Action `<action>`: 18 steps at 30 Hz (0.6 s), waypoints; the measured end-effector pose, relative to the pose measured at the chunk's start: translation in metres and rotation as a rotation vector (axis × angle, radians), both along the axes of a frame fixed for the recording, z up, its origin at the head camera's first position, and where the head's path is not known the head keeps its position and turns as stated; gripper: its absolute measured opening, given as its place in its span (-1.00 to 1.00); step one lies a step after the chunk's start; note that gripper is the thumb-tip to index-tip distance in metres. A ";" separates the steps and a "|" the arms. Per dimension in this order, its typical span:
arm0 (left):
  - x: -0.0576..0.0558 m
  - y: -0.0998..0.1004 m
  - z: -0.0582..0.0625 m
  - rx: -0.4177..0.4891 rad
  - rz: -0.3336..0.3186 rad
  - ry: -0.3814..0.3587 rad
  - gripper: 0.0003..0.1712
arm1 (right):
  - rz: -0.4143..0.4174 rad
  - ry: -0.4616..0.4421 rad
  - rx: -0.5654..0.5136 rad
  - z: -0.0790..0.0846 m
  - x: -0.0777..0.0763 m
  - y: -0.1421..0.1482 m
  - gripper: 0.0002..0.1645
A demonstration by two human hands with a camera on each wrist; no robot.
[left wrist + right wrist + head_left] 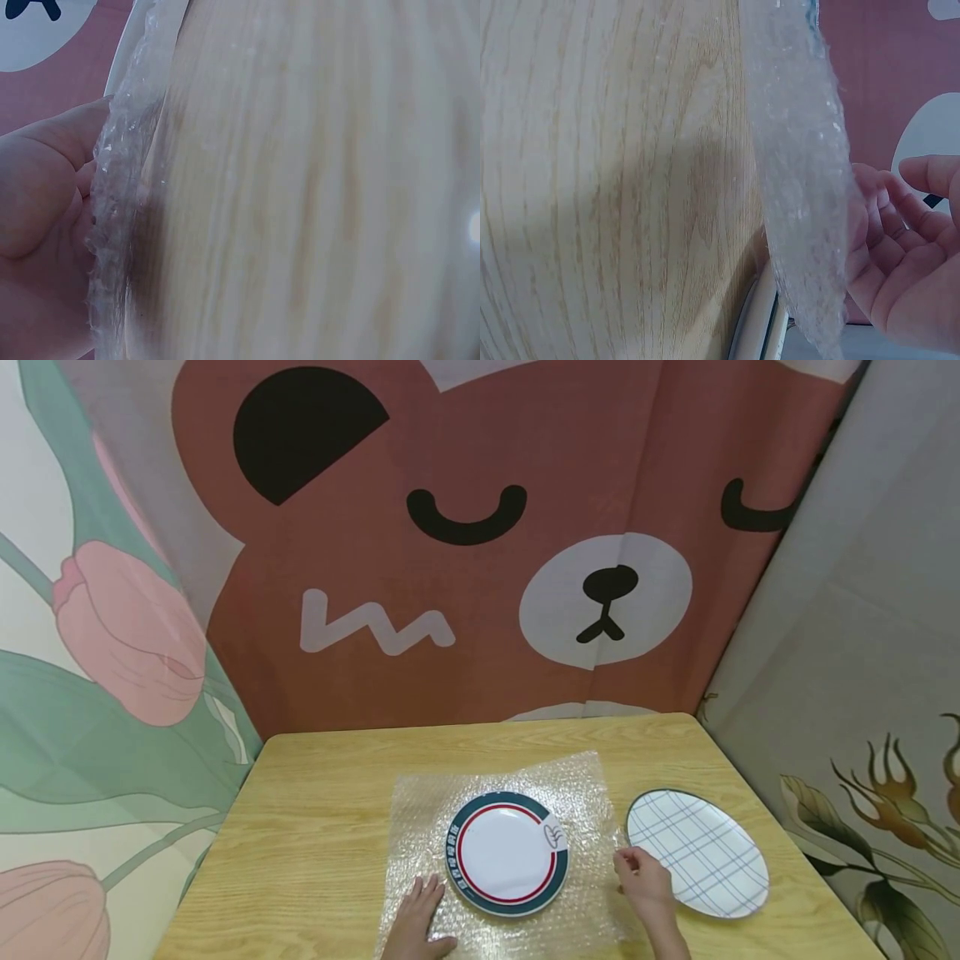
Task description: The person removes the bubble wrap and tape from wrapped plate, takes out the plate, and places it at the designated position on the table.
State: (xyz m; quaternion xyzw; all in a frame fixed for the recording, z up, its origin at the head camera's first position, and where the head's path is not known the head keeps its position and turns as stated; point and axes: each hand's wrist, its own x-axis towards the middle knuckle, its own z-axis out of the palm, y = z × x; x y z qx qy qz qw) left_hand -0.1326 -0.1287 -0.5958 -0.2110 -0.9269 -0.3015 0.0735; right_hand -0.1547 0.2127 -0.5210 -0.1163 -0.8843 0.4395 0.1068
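Note:
A round white plate (507, 853) with a dark teal rim and a red ring lies face up on a sheet of bubble wrap (592, 802). My left hand (417, 920) rests on the wrap at the plate's lower left, fingers spread; the left wrist view shows this hand (45, 195) beside the wrap. At the wrap's right edge is my right hand (647, 887), its fingers loosely bent. In the right wrist view the right hand (907, 247) has its fingertips at the wrap's edge, with nothing seen between thumb and fingers.
To the right, close by my right hand, lies a white plate with blue checked lines (708, 852) on the wooden table (315, 827). Printed cloth hangs behind the table and along both sides, the back one with a bear's face (525, 468).

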 end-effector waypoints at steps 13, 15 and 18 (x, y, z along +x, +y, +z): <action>0.001 -0.001 0.003 0.017 -0.006 -0.075 -0.10 | 0.015 -0.025 0.009 -0.001 0.000 -0.003 -0.82; 0.001 -0.001 0.003 0.014 -0.006 -0.071 -0.10 | 0.016 -0.038 0.010 -0.002 -0.001 -0.003 -0.81; 0.001 0.000 0.003 0.013 -0.002 -0.060 -0.10 | 0.022 -0.050 0.004 -0.003 -0.001 -0.004 -0.81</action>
